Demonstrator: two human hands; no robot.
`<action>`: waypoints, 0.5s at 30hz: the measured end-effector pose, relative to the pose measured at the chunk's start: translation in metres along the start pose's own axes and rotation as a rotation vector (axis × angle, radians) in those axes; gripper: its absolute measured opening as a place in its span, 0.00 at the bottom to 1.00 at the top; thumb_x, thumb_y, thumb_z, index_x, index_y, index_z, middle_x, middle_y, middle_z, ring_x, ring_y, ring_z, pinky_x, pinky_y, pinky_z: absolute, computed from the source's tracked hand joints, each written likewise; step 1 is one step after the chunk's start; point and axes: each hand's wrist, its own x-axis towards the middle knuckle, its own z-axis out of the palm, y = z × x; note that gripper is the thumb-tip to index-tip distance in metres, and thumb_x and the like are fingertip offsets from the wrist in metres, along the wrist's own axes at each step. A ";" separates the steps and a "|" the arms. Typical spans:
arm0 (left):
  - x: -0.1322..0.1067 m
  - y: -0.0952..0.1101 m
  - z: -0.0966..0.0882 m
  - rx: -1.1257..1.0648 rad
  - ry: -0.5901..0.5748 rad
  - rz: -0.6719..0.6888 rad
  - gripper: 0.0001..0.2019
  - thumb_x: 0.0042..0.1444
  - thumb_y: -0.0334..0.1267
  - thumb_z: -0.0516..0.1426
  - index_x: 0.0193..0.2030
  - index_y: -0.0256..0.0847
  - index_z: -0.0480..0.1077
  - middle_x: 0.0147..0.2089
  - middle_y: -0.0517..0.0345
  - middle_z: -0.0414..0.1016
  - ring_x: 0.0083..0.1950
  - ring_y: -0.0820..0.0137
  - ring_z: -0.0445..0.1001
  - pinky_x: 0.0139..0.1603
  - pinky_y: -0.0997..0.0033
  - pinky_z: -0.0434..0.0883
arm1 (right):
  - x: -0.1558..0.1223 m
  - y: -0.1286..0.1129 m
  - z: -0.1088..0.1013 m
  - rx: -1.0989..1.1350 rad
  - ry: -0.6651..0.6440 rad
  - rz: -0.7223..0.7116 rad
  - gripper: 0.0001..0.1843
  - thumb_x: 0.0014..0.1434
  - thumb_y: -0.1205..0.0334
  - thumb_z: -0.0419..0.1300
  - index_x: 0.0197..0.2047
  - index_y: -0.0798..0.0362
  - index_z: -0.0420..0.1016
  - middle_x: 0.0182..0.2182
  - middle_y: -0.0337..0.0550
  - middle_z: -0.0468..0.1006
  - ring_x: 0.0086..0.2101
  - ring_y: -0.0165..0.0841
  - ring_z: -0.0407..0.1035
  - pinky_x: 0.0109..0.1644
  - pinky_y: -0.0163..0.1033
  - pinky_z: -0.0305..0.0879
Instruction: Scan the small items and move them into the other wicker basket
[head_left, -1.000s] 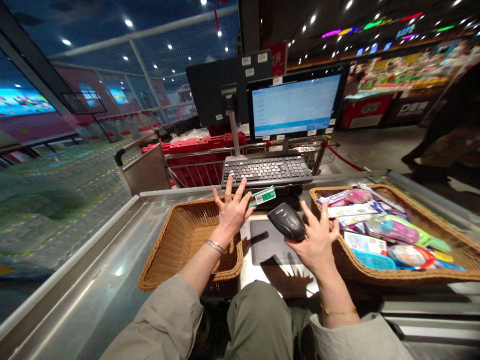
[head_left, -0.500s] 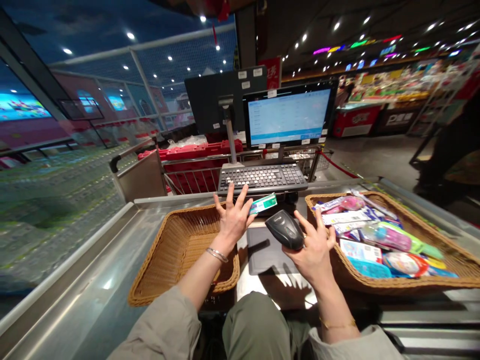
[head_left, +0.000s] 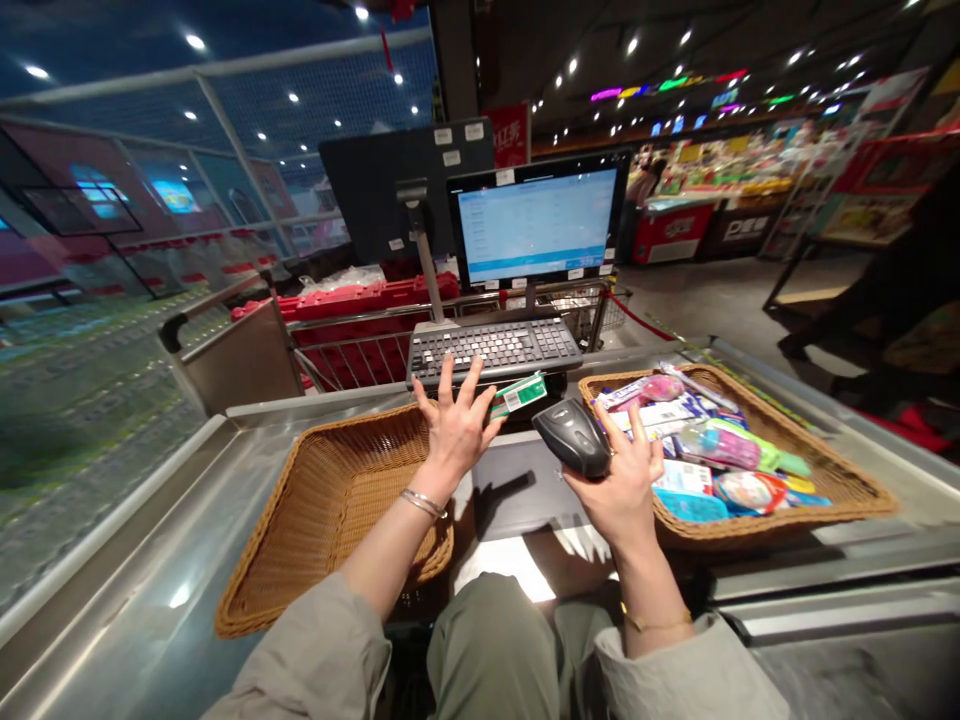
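My left hand [head_left: 454,425] is raised over the counter with fingers spread, pinching a small green and white box [head_left: 519,394] between thumb and forefinger. My right hand [head_left: 619,475] holds a black barcode scanner [head_left: 573,437] in its palm, the other fingers fanned out. The scanner's head sits just right of and below the box. Both hands hover above a dark mat [head_left: 525,490] between two wicker baskets.
An empty wicker basket [head_left: 315,520] lies at the left. A wicker basket [head_left: 840,480] at the right holds several colourful packets. Behind are a keyboard [head_left: 495,348], a lit screen [head_left: 536,222] and a red shopping cart [head_left: 360,320]. Steel counter runs along both sides.
The view has swung to the right, so everything sits further left in the picture. Both hands keep the same hold on the box and the scanner, and have drawn slightly closer.
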 end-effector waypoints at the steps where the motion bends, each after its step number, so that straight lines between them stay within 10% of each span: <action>1: 0.002 0.003 0.000 -0.005 -0.001 0.002 0.19 0.60 0.48 0.64 0.57 0.50 0.77 0.77 0.51 0.58 0.80 0.39 0.42 0.71 0.22 0.20 | 0.001 0.002 -0.002 -0.001 0.023 0.018 0.26 0.55 0.51 0.64 0.57 0.47 0.76 0.65 0.52 0.72 0.72 0.55 0.49 0.72 0.74 0.38; 15: 0.035 0.064 0.020 -0.162 -0.043 -0.017 0.17 0.58 0.49 0.66 0.53 0.49 0.78 0.78 0.50 0.56 0.80 0.37 0.41 0.71 0.18 0.26 | 0.007 0.055 -0.051 -0.050 0.434 0.325 0.35 0.53 0.48 0.67 0.60 0.57 0.76 0.60 0.61 0.74 0.66 0.60 0.60 0.69 0.70 0.54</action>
